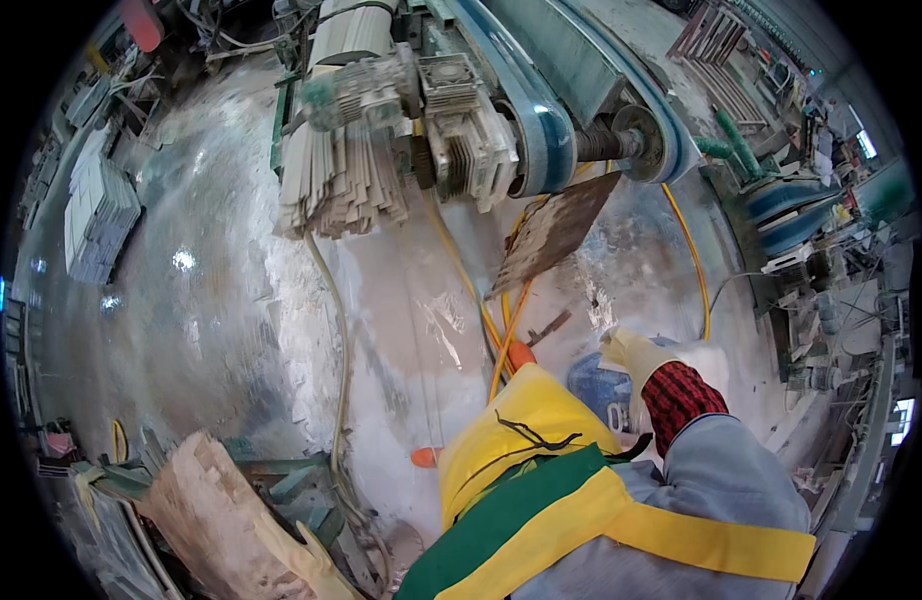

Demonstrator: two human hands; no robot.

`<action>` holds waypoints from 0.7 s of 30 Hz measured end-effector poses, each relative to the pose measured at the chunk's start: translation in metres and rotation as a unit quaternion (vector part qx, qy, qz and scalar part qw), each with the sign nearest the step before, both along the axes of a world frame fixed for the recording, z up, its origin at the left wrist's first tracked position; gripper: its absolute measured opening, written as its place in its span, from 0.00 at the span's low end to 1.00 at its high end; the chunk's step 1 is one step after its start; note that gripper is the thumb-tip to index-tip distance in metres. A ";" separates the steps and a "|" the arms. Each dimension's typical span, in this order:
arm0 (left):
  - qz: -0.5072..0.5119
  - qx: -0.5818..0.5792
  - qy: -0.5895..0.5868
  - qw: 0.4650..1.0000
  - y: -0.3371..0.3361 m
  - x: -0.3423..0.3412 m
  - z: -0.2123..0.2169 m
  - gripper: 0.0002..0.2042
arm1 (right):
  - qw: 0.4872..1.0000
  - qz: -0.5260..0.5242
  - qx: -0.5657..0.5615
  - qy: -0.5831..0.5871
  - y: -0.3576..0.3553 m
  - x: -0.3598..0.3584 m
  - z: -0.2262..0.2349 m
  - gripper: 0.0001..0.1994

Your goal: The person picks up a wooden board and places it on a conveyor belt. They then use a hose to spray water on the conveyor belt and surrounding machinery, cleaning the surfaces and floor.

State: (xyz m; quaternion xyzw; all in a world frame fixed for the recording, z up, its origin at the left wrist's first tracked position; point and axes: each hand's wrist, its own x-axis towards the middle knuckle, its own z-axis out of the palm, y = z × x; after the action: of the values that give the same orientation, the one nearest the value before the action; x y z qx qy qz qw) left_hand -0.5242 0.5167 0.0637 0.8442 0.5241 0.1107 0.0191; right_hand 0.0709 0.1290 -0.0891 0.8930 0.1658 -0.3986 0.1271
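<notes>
My left hand [316, 565], in a cream glove, is at the lower left, its fingers closed on the edge of a rough, brownish-white slab [216, 510]. That slab stands tilted beside a green metal frame. Out to the right, my right hand [636, 358] wears a cream glove with a red and black checked cuff. It hangs over a blue drum [596, 385] with pale lettering, partly hidden by the glove and my yellow apron. The right fingers are too small and blurred to make out, and nothing shows in them.
Ahead, a blue belt conveyor [541, 125] ends near a motor and a bundle of pale strips [346, 180]. A brown board [556, 230] leans beneath it. Yellow hoses [693, 255] cross the wet floor by my orange boots [424, 457]. Stacked pale slabs [99, 215] stand far left.
</notes>
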 end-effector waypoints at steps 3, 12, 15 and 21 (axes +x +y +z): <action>-0.001 0.083 -0.053 0.995 -0.030 0.069 0.000 0.25 | 0.998 -0.053 0.000 -0.047 0.015 0.065 0.014 0.18; -0.031 -0.457 -0.124 0.880 -0.126 0.212 -0.046 0.28 | 0.967 -0.012 0.134 -0.214 0.096 0.240 0.000 0.23; 0.176 -0.593 -0.235 0.750 -0.135 0.287 -0.011 0.24 | 0.972 -0.007 0.117 -0.204 0.117 0.290 -0.004 0.22; 0.108 -0.599 -0.191 0.770 -0.128 0.212 -0.093 0.21 | 0.933 0.106 0.164 -0.302 0.135 0.346 -0.050 0.22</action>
State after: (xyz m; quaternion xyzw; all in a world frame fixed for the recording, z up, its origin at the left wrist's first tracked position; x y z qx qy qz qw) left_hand -0.3120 0.3884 -0.0294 0.5606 0.5577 -0.0658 0.6085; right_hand 0.4166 0.2641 -0.1389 0.9570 0.2760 -0.0618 0.0646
